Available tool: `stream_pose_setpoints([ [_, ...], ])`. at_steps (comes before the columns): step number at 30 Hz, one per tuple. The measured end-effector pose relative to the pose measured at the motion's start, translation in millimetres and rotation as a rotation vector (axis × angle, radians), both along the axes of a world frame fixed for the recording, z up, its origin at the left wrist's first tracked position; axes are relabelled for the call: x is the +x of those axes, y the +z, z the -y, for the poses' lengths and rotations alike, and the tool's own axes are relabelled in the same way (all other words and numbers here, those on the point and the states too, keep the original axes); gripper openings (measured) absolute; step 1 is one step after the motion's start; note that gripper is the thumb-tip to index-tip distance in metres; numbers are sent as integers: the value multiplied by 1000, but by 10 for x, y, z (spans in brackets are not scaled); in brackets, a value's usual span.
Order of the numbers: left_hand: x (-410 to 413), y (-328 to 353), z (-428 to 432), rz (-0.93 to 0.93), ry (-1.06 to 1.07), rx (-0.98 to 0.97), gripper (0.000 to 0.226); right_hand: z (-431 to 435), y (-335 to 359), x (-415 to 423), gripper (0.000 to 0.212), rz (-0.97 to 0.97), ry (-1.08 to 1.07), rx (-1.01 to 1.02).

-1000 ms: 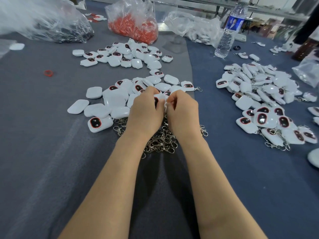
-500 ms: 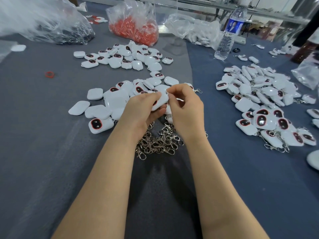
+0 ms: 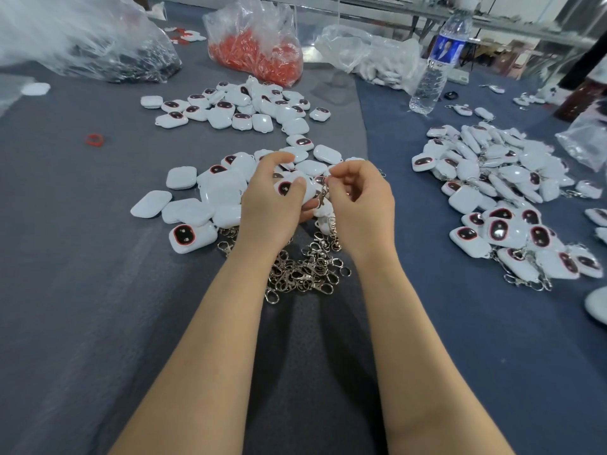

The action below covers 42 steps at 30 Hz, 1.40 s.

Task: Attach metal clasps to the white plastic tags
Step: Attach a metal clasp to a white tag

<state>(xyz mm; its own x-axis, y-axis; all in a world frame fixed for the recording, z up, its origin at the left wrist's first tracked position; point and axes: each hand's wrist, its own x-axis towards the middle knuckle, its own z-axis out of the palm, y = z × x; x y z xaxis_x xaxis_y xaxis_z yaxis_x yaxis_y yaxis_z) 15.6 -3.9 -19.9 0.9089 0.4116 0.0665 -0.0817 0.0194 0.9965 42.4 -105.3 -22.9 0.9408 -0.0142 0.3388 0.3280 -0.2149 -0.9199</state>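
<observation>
my left hand (image 3: 272, 205) grips a white tag (image 3: 290, 188), thumb curled over it; my right hand (image 3: 361, 205) seems to pinch a metal clasp (image 3: 323, 193) at the tag's edge.

Two hands (image 3: 272, 208) (image 3: 364, 208), one water bottle (image 3: 437, 60), one loose red ring (image 3: 94, 139), one clasp heap (image 3: 305, 270)

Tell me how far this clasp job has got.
Done: the pile of white plastic tags on the right already carries clasps. In hand: the left hand holds one tag, the right hand pinches a silver metal clasp at it. Left: bare tags and the heap of loose clasps.
</observation>
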Motion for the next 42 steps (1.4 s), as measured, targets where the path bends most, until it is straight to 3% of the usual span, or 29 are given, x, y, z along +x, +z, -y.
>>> stream_pose_setpoints([
  [4, 16, -22, 28, -2, -31, 318, 14, 8, -4, -9, 17, 21, 29, -57],
  [10, 57, -98, 8, 18, 70, 564, 3, -11, 5, -33, 15, 75, 49, -108],
  [28, 36, -96, 62, 93, 164, 639, 13, -85, -43, -30, 13, 23, -5, -76],
  [37, 38, -114, 62, 38, 149, 625, 8, -66, -83, -15, 20, 155, -92, -359],
  [42, 41, -104, 55, 16, 142, 632, 7, -73, -59, -24, 12, 46, -23, -204],
])
